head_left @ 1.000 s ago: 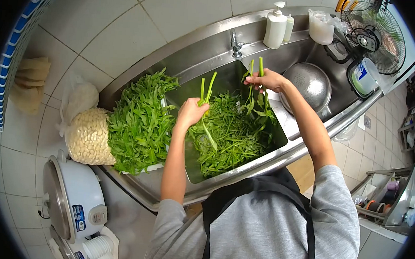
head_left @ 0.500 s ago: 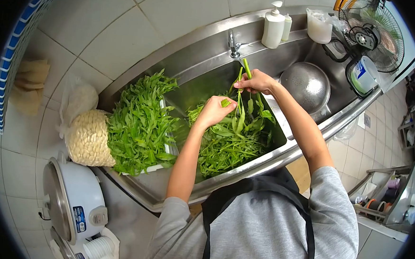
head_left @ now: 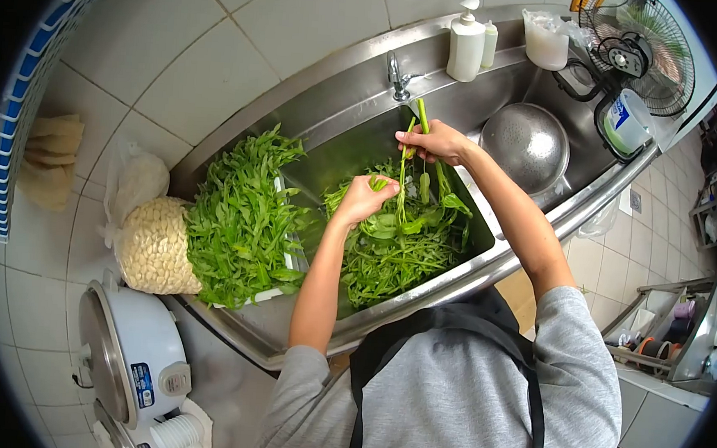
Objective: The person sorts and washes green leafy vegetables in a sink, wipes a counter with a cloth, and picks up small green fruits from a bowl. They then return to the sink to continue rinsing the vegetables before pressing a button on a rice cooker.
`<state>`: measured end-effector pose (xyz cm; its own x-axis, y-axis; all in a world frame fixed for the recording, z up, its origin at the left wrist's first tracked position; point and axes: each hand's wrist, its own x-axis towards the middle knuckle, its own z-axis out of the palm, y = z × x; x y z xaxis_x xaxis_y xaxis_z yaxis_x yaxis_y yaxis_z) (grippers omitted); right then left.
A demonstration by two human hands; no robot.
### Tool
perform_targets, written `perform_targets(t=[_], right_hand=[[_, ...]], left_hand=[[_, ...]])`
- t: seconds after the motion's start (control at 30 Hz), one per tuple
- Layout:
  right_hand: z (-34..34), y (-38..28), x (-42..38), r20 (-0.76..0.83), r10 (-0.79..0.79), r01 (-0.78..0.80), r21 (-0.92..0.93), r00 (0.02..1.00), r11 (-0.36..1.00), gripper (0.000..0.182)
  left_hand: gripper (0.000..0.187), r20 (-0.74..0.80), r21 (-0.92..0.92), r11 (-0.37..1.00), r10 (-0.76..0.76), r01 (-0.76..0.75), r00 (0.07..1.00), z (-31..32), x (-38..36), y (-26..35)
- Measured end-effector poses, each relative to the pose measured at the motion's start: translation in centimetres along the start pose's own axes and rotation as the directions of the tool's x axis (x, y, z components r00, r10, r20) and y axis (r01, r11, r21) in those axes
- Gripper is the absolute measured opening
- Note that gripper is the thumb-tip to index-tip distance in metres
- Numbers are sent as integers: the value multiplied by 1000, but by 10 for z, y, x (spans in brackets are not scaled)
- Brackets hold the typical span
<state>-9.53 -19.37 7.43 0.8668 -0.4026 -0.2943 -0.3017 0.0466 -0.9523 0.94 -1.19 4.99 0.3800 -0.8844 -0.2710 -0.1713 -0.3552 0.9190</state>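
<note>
My right hand (head_left: 439, 142) is closed around long green stems, probably water spinach (head_left: 422, 117), whose leaves hang down below it. Lower and to its left, my left hand (head_left: 367, 198) pinches short green stem pieces (head_left: 377, 182). Under both hands, loose leafy greens (head_left: 397, 263) fill much of the left sink basin (head_left: 321, 160). Just left of that basin, a white tray (head_left: 276, 291) carries a high heap of picked green leaves (head_left: 244, 217).
A metal colander (head_left: 525, 148) lies upside down in the right basin. Behind are a faucet (head_left: 398, 77), a pump bottle (head_left: 466, 46) and a fan (head_left: 635, 56). A bag of peeled garlic (head_left: 160, 245) and a rice cooker (head_left: 141, 350) stand at left.
My left hand has moved slightly down and left, away from the stems. The right hand has shifted slightly left, still holding stems, which now hang straighter. The view has tilted a little.
</note>
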Motion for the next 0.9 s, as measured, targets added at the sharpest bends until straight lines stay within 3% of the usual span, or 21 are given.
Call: perform_targets(t=[0.03,0.33,0.4,0.47,0.5,0.53,0.6,0.63,0.73,0.8,0.9], right_hand=[[-1,2,0,4,-5,5,-3,1000,1000,37],[-2,6,1,-84,-38,42,38,996,998,34],[-2,8,5,-101,-41,44,27,994,999,34],[-3,11,8,-123,-46,49,17,991,999,34],[-2,9,5,-130,-40,41,-1,991,999,33],[-1,7,3,-137,-35,33,-18,990,999,33],[1,3,-2,-157,-33,28,-34,987,999,34],[2,3,-2,-175,-33,24,-51,984,998,34],[0,13,9,-250,-81,59,-94,965,994,35],[0,14,11,-293,-100,58,-149,951,987,35],[-2,15,14,-327,-114,48,-202,938,978,35]], left_hand=[[25,38,-90,996,-13,17,999,0,-2,-3],[15,104,-315,945,-57,87,993,1,-1,-19],[17,100,-256,954,-132,154,986,1,-1,-28],[17,-1,169,981,-92,91,996,1,-3,-34],[20,-50,234,970,-47,57,998,-1,-2,-34],[20,-47,235,970,-45,55,998,-1,1,-34],[24,-188,101,971,234,-218,954,-2,7,-32],[24,-189,101,971,232,-217,954,-2,0,-17],[37,-210,500,865,72,44,975,-2,-24,28],[34,-152,620,784,161,-33,975,5,-33,19],[30,-149,610,791,60,44,987,7,-30,4]])
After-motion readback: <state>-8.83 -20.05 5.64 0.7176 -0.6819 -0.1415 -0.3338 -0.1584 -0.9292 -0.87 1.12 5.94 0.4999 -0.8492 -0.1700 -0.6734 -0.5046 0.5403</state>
